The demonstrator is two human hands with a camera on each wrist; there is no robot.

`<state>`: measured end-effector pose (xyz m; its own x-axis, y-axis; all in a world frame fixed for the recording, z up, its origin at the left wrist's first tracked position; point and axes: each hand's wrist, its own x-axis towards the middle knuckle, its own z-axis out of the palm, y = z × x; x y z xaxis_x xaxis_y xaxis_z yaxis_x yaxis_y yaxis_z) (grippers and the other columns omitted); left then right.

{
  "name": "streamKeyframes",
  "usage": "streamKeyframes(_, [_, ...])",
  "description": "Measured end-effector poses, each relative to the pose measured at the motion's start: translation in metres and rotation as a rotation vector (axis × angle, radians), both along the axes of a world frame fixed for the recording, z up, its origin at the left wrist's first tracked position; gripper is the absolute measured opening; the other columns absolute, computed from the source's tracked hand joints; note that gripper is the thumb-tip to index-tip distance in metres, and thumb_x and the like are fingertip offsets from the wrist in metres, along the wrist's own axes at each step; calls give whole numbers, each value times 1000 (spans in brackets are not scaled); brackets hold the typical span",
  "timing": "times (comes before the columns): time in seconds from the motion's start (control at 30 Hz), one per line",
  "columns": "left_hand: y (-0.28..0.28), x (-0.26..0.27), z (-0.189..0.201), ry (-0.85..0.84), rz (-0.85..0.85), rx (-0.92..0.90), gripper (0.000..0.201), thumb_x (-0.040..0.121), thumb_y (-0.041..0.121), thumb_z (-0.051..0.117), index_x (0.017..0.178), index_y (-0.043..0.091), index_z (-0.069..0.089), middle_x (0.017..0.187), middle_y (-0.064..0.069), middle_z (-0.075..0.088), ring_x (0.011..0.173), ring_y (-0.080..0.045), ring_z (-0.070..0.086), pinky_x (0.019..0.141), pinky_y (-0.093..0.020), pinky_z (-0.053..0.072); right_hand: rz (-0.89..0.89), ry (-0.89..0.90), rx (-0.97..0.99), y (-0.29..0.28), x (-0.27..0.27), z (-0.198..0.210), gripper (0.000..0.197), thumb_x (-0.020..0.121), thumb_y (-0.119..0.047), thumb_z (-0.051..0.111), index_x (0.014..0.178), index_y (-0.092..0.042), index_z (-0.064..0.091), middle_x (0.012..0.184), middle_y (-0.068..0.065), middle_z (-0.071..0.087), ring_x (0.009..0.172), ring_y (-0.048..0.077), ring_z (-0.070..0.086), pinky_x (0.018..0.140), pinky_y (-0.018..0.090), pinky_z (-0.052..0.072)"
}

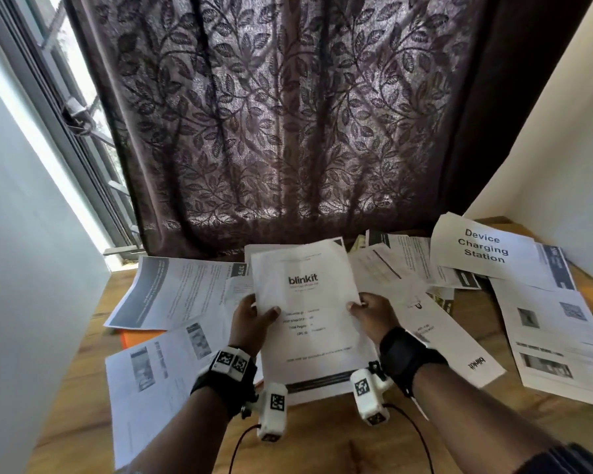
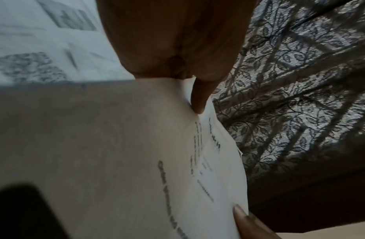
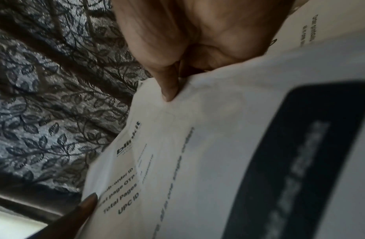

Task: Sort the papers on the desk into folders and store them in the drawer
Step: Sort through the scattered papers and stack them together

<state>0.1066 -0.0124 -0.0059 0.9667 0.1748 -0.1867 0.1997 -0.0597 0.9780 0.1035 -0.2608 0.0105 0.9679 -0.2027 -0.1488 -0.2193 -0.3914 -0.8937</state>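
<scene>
I hold a white "blinkit" sheet point(image 1: 308, 302) up above the desk with both hands. My left hand point(image 1: 254, 316) pinches its left edge, thumb on the printed face. My right hand point(image 1: 367, 311) pinches the right edge the same way. More sheets lie stacked behind it in the same grip. In the left wrist view the thumb point(image 2: 200, 97) presses on the blinkit sheet point(image 2: 218, 169). In the right wrist view the thumb point(image 3: 169, 87) presses on the blinkit sheet point(image 3: 177, 145). An orange folder point(image 1: 134, 338) peeks out under papers at the left. No drawer is in view.
Loose printed papers cover the wooden desk point(image 1: 322, 446): a grey-banded sheet point(image 1: 172, 292) at the left, a "Device Charging Station" sheet point(image 1: 481, 249) at the back right, another blinkit page point(image 1: 452, 343). A dark leaf-patterned curtain point(image 1: 288, 131) hangs behind; walls close in on both sides.
</scene>
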Motion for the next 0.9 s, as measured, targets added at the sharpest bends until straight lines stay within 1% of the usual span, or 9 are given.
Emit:
streamKeyframes(0.13, [-1,-6,-19,59,17,113,34,82,3,74,111,6,58,104,-15,70,90,-31,68,73,-41,58,84,87,-46,-9,4,-13,11,88,-14,69,97,-8,72,96,9,74,93,29,69,80,34,51])
streamKeyframes(0.2, [2,-3,-27,79,27,200,34,79,12,75,108,17,58,101,-14,72,89,-33,69,79,-49,58,75,128,-76,-19,7,-13,4,87,-13,67,89,-16,69,89,9,75,80,28,70,69,33,53])
streamKeyframes(0.27, [10,0,-40,98,54,293,39,72,25,74,107,25,57,100,-12,73,88,-32,70,82,-55,57,49,146,-72,-29,15,-14,13,85,-7,61,80,-19,65,78,12,75,58,27,66,53,36,54])
streamKeyframes(0.33, [17,-1,-49,130,115,346,41,75,19,76,112,22,57,104,-16,72,92,-34,69,85,-55,56,43,159,-102,-39,25,-14,15,85,-6,58,79,-19,65,78,12,74,52,26,64,50,31,52])
streamKeyframes(0.47, [24,-11,-47,196,227,411,49,82,5,73,127,6,54,116,-22,67,104,-37,65,92,-46,51,172,140,-305,-47,45,-12,11,89,-16,58,88,-17,69,93,9,74,83,32,71,70,38,59])
streamKeyframes(0.67, [34,-22,-42,243,311,500,61,84,9,72,139,12,45,125,-24,64,113,-40,61,99,-47,45,390,43,-514,-29,68,-26,18,88,-21,63,106,-19,67,117,6,67,111,30,61,91,34,50])
streamKeyframes(0.73, [31,-23,-39,233,328,483,65,84,8,72,141,16,41,127,-22,62,114,-39,60,101,-49,45,488,39,-631,-21,73,-34,33,88,-27,64,120,-21,59,127,7,59,119,32,55,97,40,48])
streamKeyframes(0.8, [28,-26,-39,217,340,488,61,84,6,71,134,24,42,116,-17,67,107,-37,63,98,-49,47,536,48,-746,-13,76,-39,53,86,-33,63,135,-19,48,140,8,50,130,33,47,104,44,44])
streamKeyframes(0.9, [27,-32,-36,200,374,479,58,84,2,66,128,30,41,99,-12,70,91,-33,64,87,-44,48,573,95,-878,-5,81,-46,78,87,-44,60,151,-13,26,161,13,21,149,33,19,118,49,25])
